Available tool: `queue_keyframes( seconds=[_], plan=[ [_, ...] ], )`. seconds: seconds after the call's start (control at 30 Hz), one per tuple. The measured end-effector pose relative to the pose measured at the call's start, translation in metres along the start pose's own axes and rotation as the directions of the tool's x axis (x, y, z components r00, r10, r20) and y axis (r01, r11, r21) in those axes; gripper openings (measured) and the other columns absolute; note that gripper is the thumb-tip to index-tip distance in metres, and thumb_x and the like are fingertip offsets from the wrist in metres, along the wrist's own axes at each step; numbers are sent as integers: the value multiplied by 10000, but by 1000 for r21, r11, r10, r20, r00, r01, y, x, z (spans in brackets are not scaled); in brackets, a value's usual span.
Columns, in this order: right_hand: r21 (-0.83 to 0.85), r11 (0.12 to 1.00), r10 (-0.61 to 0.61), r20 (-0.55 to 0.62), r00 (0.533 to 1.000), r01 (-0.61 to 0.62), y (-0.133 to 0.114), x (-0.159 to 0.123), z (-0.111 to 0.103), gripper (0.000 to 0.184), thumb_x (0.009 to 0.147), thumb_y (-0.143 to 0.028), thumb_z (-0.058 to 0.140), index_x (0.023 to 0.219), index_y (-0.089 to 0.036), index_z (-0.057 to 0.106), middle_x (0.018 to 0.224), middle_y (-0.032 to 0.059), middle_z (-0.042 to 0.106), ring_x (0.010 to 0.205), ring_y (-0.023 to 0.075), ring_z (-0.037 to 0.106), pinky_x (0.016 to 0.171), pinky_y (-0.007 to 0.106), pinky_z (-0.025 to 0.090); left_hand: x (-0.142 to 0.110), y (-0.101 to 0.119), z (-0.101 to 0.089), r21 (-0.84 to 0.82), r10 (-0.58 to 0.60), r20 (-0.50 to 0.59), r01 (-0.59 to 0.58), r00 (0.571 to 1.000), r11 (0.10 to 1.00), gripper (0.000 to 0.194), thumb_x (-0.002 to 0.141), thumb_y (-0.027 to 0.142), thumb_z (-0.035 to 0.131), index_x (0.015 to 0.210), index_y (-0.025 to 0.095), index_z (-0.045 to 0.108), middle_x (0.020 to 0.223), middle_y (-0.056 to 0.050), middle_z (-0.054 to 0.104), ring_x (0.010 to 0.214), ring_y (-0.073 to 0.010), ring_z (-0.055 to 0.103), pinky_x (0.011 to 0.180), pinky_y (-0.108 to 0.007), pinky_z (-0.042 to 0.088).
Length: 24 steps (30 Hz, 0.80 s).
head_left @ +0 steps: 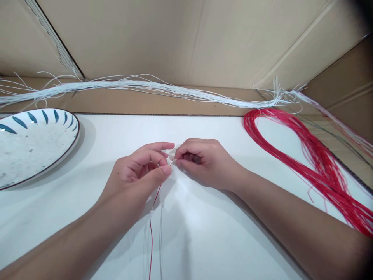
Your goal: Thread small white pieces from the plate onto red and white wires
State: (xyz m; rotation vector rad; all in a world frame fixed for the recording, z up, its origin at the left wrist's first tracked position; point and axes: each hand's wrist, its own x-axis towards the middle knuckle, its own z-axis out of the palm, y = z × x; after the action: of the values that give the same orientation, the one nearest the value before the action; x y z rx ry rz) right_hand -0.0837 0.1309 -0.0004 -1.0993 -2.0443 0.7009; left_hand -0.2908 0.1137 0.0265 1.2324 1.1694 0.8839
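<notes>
A thin red cord (151,233) hangs down from the fingers of my left hand (142,167), which pinches it between thumb and fingertip. Close beside it, my right hand (204,161) is closed, its thumb and forefinger pinching a fine white thread (174,160) near the cord's upper end. A small pale knot or wrap (151,213) shows on the red cord below my left hand. The two hands nearly meet above the white table, and the fingertips partly hide where thread and cord cross.
An oval plate with blue leaf marks (37,151) stands at the left. A looped bundle of red cords (291,157) lies at the right. Along the back runs a long bundle of white cords (175,90), in front of a cardboard wall (163,39).
</notes>
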Motion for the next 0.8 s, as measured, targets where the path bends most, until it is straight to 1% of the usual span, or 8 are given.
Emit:
queue_keyframes(
  seconds=[0.17, 0.3, 0.37, 0.43, 0.5, 0.57, 0.63, 0.8],
  plan=[
    [2, 1000, 25, 2, 1000, -25, -2, 1, 0, 102, 855, -47, 679, 844, -145, 708, 809, -9, 686, 649, 64, 575, 606, 192, 460, 0, 0, 0, 0, -15, 9, 15, 1000, 1000, 211, 830, 349, 762, 643, 270, 705, 1319, 5, 701, 1285, -283, 585, 748, -338, 475],
    [209, 969, 143, -25, 989, -135, -4, 3, -1, 66, 836, -88, 730, 814, -148, 711, 767, -9, 689, 634, 70, 575, 589, 196, 471, 0, -2, -1, 3, 4, 13, -4, 1000, 1000, 207, 834, 346, 763, 646, 275, 714, 1276, -7, 714, 1327, -310, 563, 896, -399, 473],
    [493, 839, 267, -6, 964, -230, -6, 4, 0, 57, 827, -139, 778, 833, -155, 723, 747, -9, 704, 639, 79, 615, 597, 197, 510, 0, -3, -1, -15, 14, 19, -13, 1000, 1000, 211, 835, 337, 764, 642, 271, 713, 1271, -16, 713, 1343, -330, 553, 985, -451, 449],
    [759, 592, 340, 71, 938, -272, -9, 5, 2, 97, 815, -172, 818, 875, -164, 741, 746, -4, 735, 661, 92, 673, 624, 200, 559, 0, -5, -3, -48, 22, 44, -20, 999, 999, 212, 836, 328, 766, 641, 264, 712, 1318, -17, 694, 1337, -347, 556, 1036, -497, 427],
    [888, 357, 342, 166, 925, -291, -12, 5, 4, 113, 815, -174, 836, 896, -170, 757, 763, 7, 768, 686, 96, 715, 641, 192, 586, 0, -7, -5, -79, 27, 86, -20, 996, 997, 199, 843, 319, 770, 658, 266, 720, 1396, -2, 656, 1325, -350, 561, 1056, -519, 425],
    [921, 218, 331, 241, 912, -323, -16, 4, 5, 100, 824, -178, 844, 886, -169, 766, 785, 19, 791, 698, 95, 739, 647, 177, 597, 0, -8, -7, -101, 33, 138, -19, 990, 995, 177, 861, 305, 765, 688, 279, 737, 1447, 20, 627, 1334, -337, 554, 1066, -509, 438],
    [922, 162, 335, 284, 899, -352, -19, 3, 6, 110, 818, -190, 859, 877, -163, 770, 782, 25, 798, 700, 95, 749, 658, 169, 605, 0, -9, -8, -117, 30, 182, -9, 983, 993, 165, 875, 289, 758, 711, 289, 749, 1468, 35, 618, 1356, -322, 540, 1058, -474, 463],
    [926, 135, 331, 294, 897, -354, -20, 3, 7, 136, 809, -171, 872, 888, -158, 763, 811, 26, 811, 700, 90, 761, 686, 159, 621, 0, -6, -6, -174, 4, 223, 36, 975, 984, 142, 842, 259, 780, 704, 266, 749, 1468, 12, 626, 1325, -324, 577, 1004, -429, 501]
  ],
)
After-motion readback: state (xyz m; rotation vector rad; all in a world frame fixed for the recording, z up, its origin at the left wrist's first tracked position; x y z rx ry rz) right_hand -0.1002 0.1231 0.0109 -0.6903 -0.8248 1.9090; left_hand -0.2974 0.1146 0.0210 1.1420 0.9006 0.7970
